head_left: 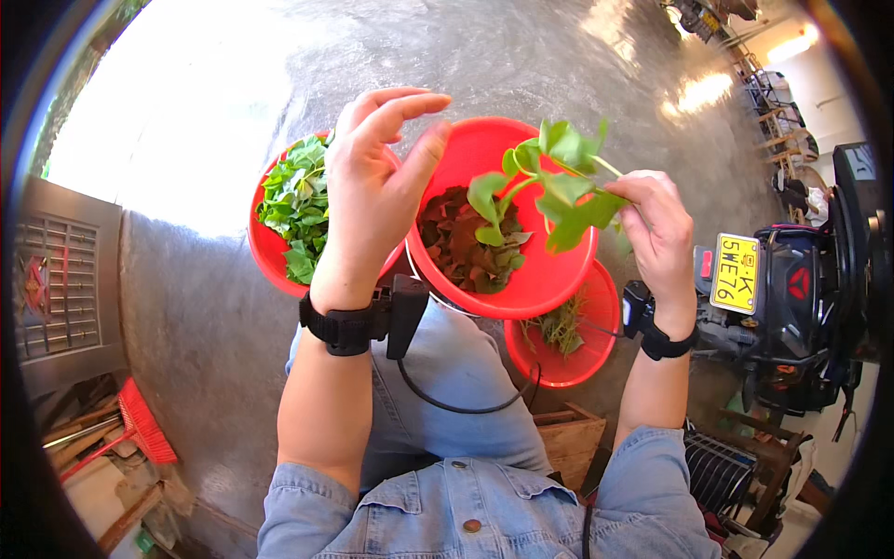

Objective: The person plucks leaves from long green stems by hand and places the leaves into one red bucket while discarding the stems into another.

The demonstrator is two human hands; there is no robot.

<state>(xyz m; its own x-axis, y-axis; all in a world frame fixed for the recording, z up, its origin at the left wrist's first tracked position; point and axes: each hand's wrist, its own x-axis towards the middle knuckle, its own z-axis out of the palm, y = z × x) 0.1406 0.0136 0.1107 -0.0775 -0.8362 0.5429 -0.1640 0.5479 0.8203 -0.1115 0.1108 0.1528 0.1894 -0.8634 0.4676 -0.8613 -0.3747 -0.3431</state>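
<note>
My right hand (653, 216) pinches the stem of a leafy green sprig (566, 185), held up over the right side of the middle red bucket (482, 143). Raised above the gap between two buckets, my left hand (384, 154) has its fingers apart and holds nothing. Dark reddish-green leaves (468, 244) lie in the bottom of the middle bucket. Under my left wrist, the left red bucket (262, 258) is heaped with green leaves (300, 195); my hand and forearm hide part of it. Black straps with devices sit on both wrists.
A smaller red container (594, 356) with stringy green stalks (562, 328) stands near my right forearm. Beside my right leg is a wooden box (573, 447). A parked motorbike (789, 300) with a yellow plate is on the right. A red broom (143, 423) leans at the lower left by wood pieces.
</note>
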